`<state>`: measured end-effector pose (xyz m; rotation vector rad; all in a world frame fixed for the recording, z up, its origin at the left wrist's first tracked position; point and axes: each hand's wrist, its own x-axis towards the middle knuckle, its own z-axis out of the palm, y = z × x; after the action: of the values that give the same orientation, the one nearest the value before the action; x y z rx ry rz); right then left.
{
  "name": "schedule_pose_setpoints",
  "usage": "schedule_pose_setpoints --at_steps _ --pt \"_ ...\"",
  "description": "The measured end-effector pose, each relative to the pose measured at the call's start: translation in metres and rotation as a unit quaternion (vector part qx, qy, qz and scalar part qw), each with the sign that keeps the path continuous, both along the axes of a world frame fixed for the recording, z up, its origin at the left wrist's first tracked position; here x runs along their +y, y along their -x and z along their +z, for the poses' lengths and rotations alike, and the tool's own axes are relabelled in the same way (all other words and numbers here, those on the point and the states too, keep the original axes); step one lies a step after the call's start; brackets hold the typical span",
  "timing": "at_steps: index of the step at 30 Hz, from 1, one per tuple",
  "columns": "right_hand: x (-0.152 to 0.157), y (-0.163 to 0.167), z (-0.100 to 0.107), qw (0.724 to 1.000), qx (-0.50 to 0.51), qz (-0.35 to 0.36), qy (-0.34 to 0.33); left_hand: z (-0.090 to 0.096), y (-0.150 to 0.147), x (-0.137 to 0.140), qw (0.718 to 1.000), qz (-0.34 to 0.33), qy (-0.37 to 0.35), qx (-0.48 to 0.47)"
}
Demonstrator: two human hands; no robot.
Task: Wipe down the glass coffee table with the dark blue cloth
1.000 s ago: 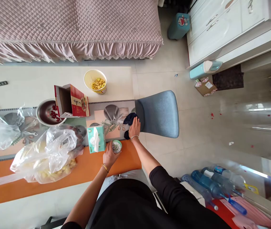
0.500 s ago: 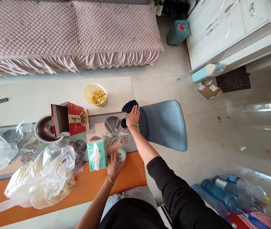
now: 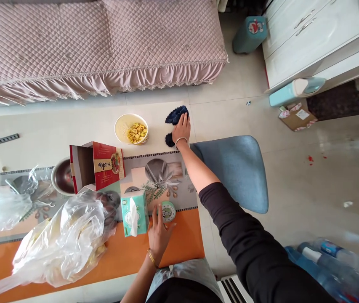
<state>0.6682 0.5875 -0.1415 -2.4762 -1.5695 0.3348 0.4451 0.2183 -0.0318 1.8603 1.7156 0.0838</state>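
Note:
My right hand presses a dark navy cloth against the cream tabletop near its right end. Part of the cloth bunches out to the left of the palm. Beside the tissue pack, my left hand has its fingers apart at a small round green-and-white thing with a dial-like face. Whether the fingertips touch it I cannot tell. Just left of that hand stands the teal tissue pack, a white tissue sticking out. Further off is a paper tub partly filled with yellow popcorn-like pieces.
A red box lies open beside a steel bowl. Clear plastic bags cover the table's left part. A blue-grey chair stands against the right end. Beyond are a pink quilted sofa and a blue bin.
My right hand has pushed the cloth away from me, off the patterned runner onto the cream surface. My left fingers have loosened from around the round thing and spread. The view has shifted slightly.

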Motion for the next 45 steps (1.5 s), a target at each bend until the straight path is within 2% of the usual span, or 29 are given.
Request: schedule_pose_setpoints --at_steps 2,4,7,11,13,15,18,23,27,31,37,41,45 --pt "0.015 -0.005 -0.004 1.0 0.009 0.009 -0.006 0.022 -0.003 0.012 0.999 0.014 0.0 -0.045" --pt "0.028 -0.009 -0.008 1.0 0.015 0.021 -0.015 0.044 -0.004 0.039 0.996 0.04 -0.014 -0.083" --pt "0.047 -0.016 -0.013 0.999 0.01 0.036 -0.023 0.062 -0.002 0.11 0.989 0.063 -0.1 -0.085" --pt "0.07 -0.025 -0.02 0.998 0.002 0.06 -0.02 0.055 0.007 0.223 0.977 0.103 -0.189 -0.007" --pt "0.077 -0.029 -0.024 0.997 0.003 0.077 -0.023 0.045 0.012 0.264 0.974 0.103 -0.201 0.018" --pt "0.08 -0.032 -0.026 0.995 0.006 0.093 -0.028 0.034 0.015 0.289 0.975 0.106 -0.19 0.034" --pt "0.078 -0.034 -0.025 0.991 0.015 0.121 -0.044 0.024 0.016 0.302 0.976 0.126 -0.171 0.045" --pt "0.056 -0.03 -0.007 0.98 0.016 0.193 -0.036 0.022 0.012 0.3 0.973 0.155 -0.164 0.057" --pt "0.024 -0.019 0.006 0.967 0.022 0.252 -0.026 0.031 0.012 0.282 0.966 0.168 -0.192 0.036" --pt "-0.014 -0.006 0.012 0.954 0.037 0.297 -0.032 0.05 0.018 0.236 0.96 0.178 -0.217 0.0" --pt "-0.082 0.02 0.021 0.936 0.069 0.345 -0.027 0.074 0.038 0.146 0.959 0.161 -0.235 -0.004" --pt "-0.144 0.042 0.028 0.923 0.099 0.371 -0.016 0.078 0.045 0.097 0.965 0.14 -0.219 0.007" --pt "-0.202 0.056 0.032 0.905 0.098 0.413 -0.005 0.077 0.044 0.074 0.971 0.134 -0.195 0.011"
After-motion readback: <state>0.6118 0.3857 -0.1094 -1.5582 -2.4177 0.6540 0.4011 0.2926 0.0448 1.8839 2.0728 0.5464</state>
